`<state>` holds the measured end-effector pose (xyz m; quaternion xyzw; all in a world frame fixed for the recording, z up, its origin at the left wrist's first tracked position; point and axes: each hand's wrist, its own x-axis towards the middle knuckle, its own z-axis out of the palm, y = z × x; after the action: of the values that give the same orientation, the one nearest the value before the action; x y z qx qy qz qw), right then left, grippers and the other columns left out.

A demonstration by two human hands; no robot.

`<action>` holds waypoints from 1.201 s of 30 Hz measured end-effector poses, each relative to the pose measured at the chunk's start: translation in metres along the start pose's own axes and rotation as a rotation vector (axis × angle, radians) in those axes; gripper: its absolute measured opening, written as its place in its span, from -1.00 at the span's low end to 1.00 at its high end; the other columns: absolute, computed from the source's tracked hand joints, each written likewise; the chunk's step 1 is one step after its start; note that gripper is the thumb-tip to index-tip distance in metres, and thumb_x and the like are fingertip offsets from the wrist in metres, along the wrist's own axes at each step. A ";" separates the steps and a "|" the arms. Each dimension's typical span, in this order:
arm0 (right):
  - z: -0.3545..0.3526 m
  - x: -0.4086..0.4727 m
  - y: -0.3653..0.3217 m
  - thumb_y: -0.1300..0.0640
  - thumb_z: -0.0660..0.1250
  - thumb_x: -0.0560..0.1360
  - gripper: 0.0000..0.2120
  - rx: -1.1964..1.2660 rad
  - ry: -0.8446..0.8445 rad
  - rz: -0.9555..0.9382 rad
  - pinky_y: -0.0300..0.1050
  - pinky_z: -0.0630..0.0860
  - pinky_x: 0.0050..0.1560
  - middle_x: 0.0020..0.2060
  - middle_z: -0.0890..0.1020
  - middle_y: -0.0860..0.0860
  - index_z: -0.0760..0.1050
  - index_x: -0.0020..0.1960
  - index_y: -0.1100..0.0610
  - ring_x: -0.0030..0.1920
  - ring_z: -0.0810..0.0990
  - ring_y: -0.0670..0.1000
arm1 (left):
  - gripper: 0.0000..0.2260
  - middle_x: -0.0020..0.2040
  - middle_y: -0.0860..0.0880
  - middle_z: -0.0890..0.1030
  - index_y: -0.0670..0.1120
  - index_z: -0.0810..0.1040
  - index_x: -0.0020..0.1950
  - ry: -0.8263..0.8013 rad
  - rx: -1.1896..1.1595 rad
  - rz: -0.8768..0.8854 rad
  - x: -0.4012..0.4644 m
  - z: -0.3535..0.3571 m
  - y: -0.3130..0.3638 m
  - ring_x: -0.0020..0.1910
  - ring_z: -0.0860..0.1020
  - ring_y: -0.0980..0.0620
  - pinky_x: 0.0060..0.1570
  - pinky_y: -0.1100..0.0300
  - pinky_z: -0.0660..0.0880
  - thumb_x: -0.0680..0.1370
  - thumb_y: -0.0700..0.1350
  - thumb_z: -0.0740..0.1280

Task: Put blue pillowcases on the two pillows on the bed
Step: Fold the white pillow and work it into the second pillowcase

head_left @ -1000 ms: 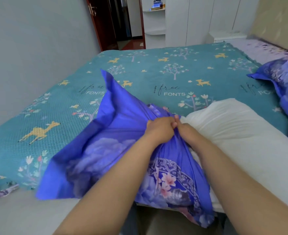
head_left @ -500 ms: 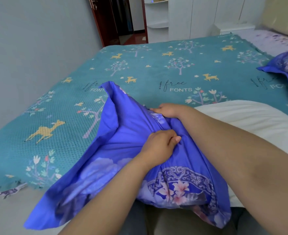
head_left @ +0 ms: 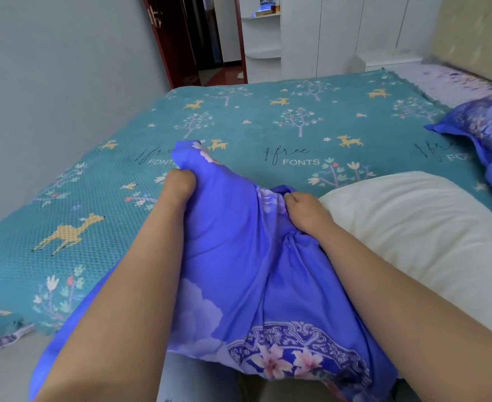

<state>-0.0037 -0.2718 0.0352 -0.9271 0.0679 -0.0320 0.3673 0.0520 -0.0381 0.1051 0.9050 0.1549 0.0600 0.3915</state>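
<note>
Both hands' grip bunches smooth blue pillowcase (head_left: 233, 256).

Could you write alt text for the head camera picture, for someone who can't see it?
A person's left hand and right hand grip a bunched blue pillowcase beside a bare white pillow on a teal bedspread. A second, already covered pillow lies at far right.

You have the blue floral pillowcase (head_left: 233, 265) bunched at the near edge of the bed, beside the bare white pillow (head_left: 418, 236). A second pillow (head_left: 491, 132), already in its blue case, lies by the right edge.
</note>
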 end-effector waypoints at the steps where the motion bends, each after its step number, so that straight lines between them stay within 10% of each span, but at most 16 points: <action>1: -0.005 0.000 -0.001 0.10 0.01 0.62 -0.66 0.017 -0.005 0.006 -0.08 0.35 -0.03 0.11 0.55 0.26 0.50 -0.08 0.23 0.04 0.50 0.17 | -0.61 0.34 -0.33 0.40 -0.36 0.38 0.31 -0.027 -0.009 0.054 -0.004 0.000 0.003 0.32 0.39 -0.24 0.24 0.06 0.31 0.63 -0.13 0.03; 5: -0.028 0.012 -0.002 -0.03 -0.05 0.65 -0.51 0.073 -0.051 0.080 -0.08 0.32 0.21 0.30 0.45 0.25 0.50 0.19 0.27 0.28 0.43 0.19 | -0.48 0.10 -0.23 0.56 -0.24 0.49 0.06 0.029 -0.052 0.178 -0.022 0.000 0.009 0.11 0.51 -0.20 0.06 0.05 0.38 0.60 0.19 0.02; 9: -0.049 0.021 0.023 -0.37 -0.19 0.52 -0.25 -0.438 -0.188 0.171 0.18 -0.01 0.43 0.50 0.15 0.12 0.27 0.46 0.11 0.49 0.11 0.17 | -0.55 -0.39 -0.05 0.41 -0.11 0.29 -0.36 0.070 -0.170 0.226 -0.033 -0.004 0.007 -0.35 0.39 -0.08 -0.34 0.13 0.29 0.55 0.21 0.17; 13: -0.051 0.016 0.038 -0.42 -0.17 0.48 -0.19 -0.365 -0.328 0.133 0.02 0.34 0.24 0.27 0.50 0.15 0.55 0.20 0.15 0.25 0.46 0.16 | -0.55 -0.47 -0.01 0.29 -0.09 0.21 -0.39 0.251 -0.314 0.220 -0.043 -0.006 -0.002 -0.48 0.25 0.03 -0.44 0.14 0.19 0.56 0.14 0.23; 16: -0.059 0.015 0.021 -0.31 0.05 0.53 -0.42 -0.264 0.012 -0.009 -0.07 0.44 -0.08 -0.13 0.62 0.11 0.57 -0.12 0.16 -0.03 0.57 0.16 | -0.65 -0.39 -0.05 0.41 -0.14 0.37 -0.30 0.513 -0.601 0.178 -0.044 -0.009 -0.007 -0.42 0.33 0.04 -0.31 0.11 0.25 0.58 0.05 0.24; 21: -0.124 0.011 -0.043 -0.13 0.11 0.55 -0.59 -0.326 0.839 -0.331 0.02 0.37 -0.03 -0.08 0.63 0.16 0.58 -0.06 0.15 -0.03 0.54 0.22 | -0.72 -0.05 -0.18 0.56 -0.28 0.48 0.07 0.812 -0.901 0.185 -0.026 -0.040 0.006 -0.13 0.47 -0.02 -0.14 0.28 0.34 0.62 -0.06 0.18; 28: -0.141 0.014 -0.051 -0.24 0.07 0.56 -0.55 -0.544 0.208 -0.027 -0.09 0.38 -0.08 -0.08 0.58 0.12 0.47 -0.14 0.12 0.03 0.56 0.17 | -0.80 -0.07 0.00 0.53 -0.18 0.53 0.06 0.600 -0.808 0.318 -0.028 -0.025 -0.023 -0.16 0.45 0.26 -0.08 0.36 0.33 0.64 -0.14 0.14; 32: -0.136 0.016 -0.057 -0.35 0.00 0.51 -0.39 -0.397 0.204 0.094 -0.03 0.42 0.00 0.00 0.55 0.13 0.51 0.06 0.15 0.08 0.53 0.19 | -0.73 -0.18 -0.09 0.51 -0.24 0.48 -0.05 0.558 -0.712 0.252 -0.039 -0.030 -0.028 -0.17 0.43 0.02 -0.21 0.23 0.27 0.63 -0.05 0.14; 36: -0.133 0.015 -0.078 0.09 0.25 0.52 -0.70 -0.480 0.356 0.055 0.00 0.42 0.10 0.21 0.49 0.21 0.44 0.21 0.17 0.22 0.44 0.23 | -0.67 -0.38 0.02 0.34 -0.06 0.24 -0.34 0.495 -0.679 0.265 -0.049 -0.039 -0.029 -0.25 0.32 0.02 -0.26 0.16 0.22 0.63 -0.08 0.13</action>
<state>0.0044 -0.3075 0.1856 -0.9650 0.1621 -0.1670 0.1208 -0.0100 -0.0084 0.1109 0.6954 0.0981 0.3723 0.6068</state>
